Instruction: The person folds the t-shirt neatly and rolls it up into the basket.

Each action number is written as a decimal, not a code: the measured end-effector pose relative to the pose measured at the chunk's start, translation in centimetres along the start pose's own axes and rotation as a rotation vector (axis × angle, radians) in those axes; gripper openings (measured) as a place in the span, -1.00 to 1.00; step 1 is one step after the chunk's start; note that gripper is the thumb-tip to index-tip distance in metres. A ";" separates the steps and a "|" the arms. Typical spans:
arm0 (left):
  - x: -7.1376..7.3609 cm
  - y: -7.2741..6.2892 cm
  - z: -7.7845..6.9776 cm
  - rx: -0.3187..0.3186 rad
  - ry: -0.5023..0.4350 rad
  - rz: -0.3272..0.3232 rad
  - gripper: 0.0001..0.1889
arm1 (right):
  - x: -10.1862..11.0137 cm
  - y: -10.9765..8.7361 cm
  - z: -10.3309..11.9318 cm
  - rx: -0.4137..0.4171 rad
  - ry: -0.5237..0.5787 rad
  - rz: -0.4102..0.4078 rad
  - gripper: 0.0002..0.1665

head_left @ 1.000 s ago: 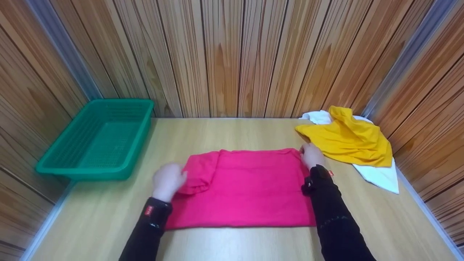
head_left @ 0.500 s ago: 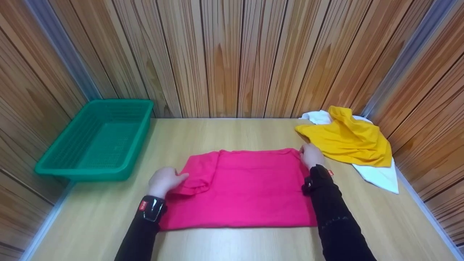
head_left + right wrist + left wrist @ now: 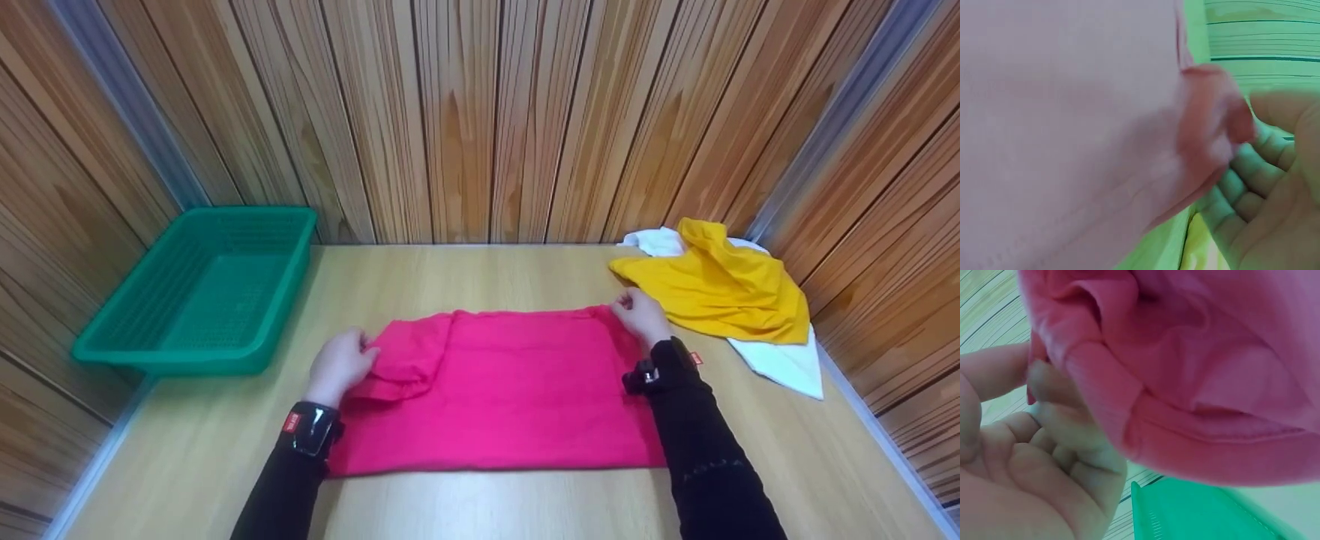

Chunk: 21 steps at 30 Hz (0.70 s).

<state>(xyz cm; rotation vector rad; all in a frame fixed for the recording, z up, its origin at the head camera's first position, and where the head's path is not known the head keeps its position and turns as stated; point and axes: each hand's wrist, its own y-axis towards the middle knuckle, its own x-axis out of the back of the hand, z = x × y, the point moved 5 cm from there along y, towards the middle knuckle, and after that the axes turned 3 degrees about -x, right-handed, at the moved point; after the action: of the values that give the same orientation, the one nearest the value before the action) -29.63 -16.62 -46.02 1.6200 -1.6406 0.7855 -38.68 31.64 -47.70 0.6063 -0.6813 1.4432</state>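
Note:
A bright pink T-shirt (image 3: pixel 517 390) lies folded on the table, with a sleeve (image 3: pixel 411 356) laid over its upper left part. At the left edge my left hand (image 3: pixel 341 364) pinches the cloth between thumb and fingers. The left wrist view shows the stitched sleeve hem (image 3: pixel 1213 439) hanging loose beside that hand. My right hand (image 3: pixel 641 315) pinches the far right corner, which is bunched and slightly raised in the right wrist view, the shirt corner (image 3: pixel 1213 112) standing right at the fingertips.
To the left stands a green plastic basket (image 3: pixel 255 352) with slatted sides. A yellow garment (image 3: pixel 735 292) lies crumpled over white cloth (image 3: pixel 787 367) at the back right, close to my right hand. Wood-panelled walls (image 3: pixel 465 120) enclose the light wooden table (image 3: pixel 465 274) at the back and sides.
My left hand first moved left and down, then slid up along the shirt's left edge and pinched it. My right hand rose slightly at the far right corner.

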 end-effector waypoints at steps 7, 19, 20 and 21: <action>0.2 0.3 -0.9 -0.082 -0.003 0.010 -0.92 | 0.5 -0.6 1.1 0.093 -0.118 -0.052 -0.72; 4.4 2.5 -2.7 -0.051 0.136 -0.137 -0.85 | 2.3 -1.1 2.2 0.120 -0.208 -0.136 -0.81; 4.8 2.7 -2.8 -0.052 0.139 -0.160 -0.84 | 2.5 -1.2 2.3 0.129 -0.203 -0.142 -0.80; 5.2 2.9 -3.0 -0.055 0.145 -0.185 -0.83 | 2.8 -1.3 2.5 0.135 -0.197 -0.145 -0.79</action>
<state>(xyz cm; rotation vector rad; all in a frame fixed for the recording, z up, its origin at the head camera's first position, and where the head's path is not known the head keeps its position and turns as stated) -32.28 -17.10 -39.93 1.6106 -1.3781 0.7383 -37.46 31.64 -43.98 0.8945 -0.6823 1.3124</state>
